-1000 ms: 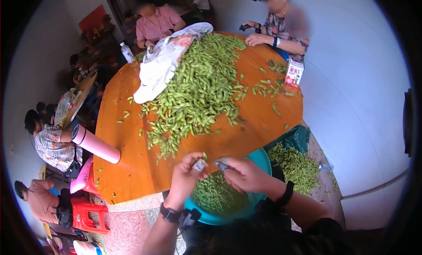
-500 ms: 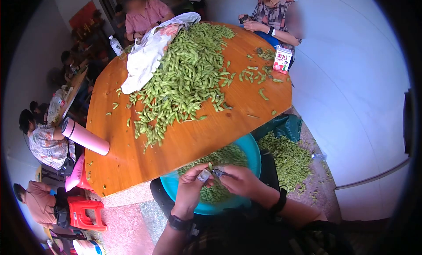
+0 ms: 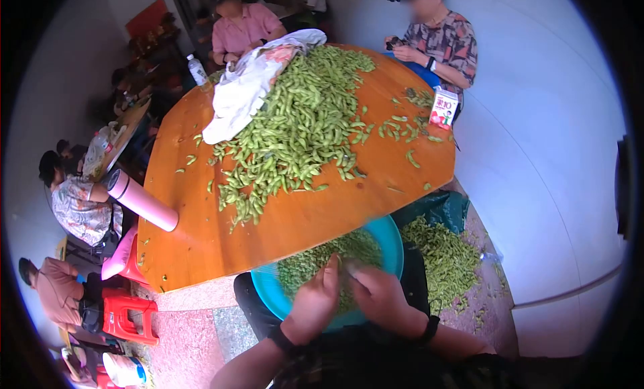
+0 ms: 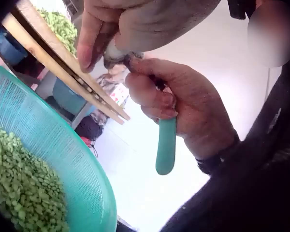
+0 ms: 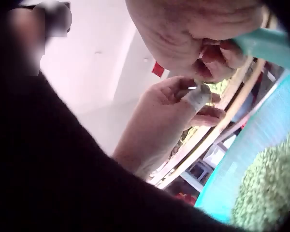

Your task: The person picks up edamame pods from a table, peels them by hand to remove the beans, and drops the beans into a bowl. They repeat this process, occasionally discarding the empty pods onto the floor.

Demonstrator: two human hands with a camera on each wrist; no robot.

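Both hands meet over a teal mesh basin (image 3: 260,286) of shelled green beans (image 4: 24,188). My right hand (image 4: 195,96) grips a small tool by its teal handle (image 4: 166,150), its working end hidden among the fingers. The left hand (image 5: 152,113), pale wrapping (image 5: 197,98) on its thumb, pinches a small edamame pod (image 3: 339,260) that is mostly covered. In the right wrist view the fingertips of both hands come together at this spot. The left wrist view has the left hand above, with the right hand's curled fingers close under it.
A wooden table (image 3: 194,248) bears a heap of edamame pods (image 3: 288,134), a white cloth (image 3: 235,107), a pink flask (image 3: 144,201) and a drink carton (image 3: 443,108). More pods (image 3: 443,261) lie on the floor at right. Other people sit around. A red stool (image 3: 131,315) stands at left.
My hands were apart a second ago and have come together over the basin. The pod between them stood out more plainly half a second ago. The head view has shifted.
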